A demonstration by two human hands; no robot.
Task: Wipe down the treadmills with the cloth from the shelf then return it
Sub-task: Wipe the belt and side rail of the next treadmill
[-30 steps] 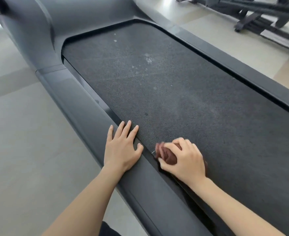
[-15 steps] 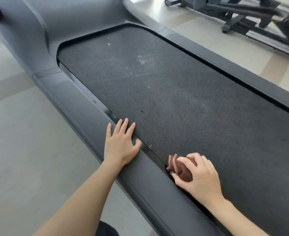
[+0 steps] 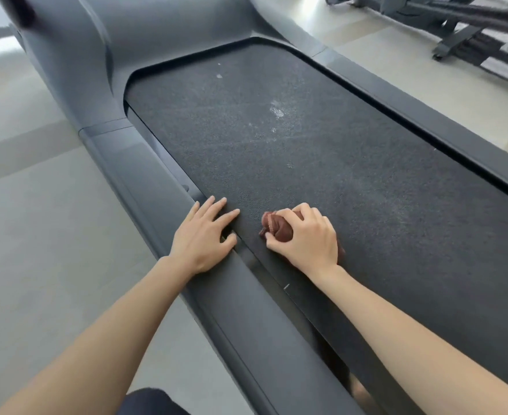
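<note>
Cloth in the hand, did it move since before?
Yes. The cloth, gripped by the right hand, slid forward up the belt, past the small white mark at its left edge.

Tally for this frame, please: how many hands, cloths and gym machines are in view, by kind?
Hands: 2, left hand flat on the treadmill, right hand gripping the cloth
Cloths: 1, brown
Treadmills: 1
Other machines: 1, dark machine top right, cut off
Total: 5

Brown cloth [image 3: 278,230], bunched, gripped under right hand [image 3: 306,239], pressed on dusty black treadmill belt [image 3: 351,163] near grey left side rail [image 3: 240,310].
</note>
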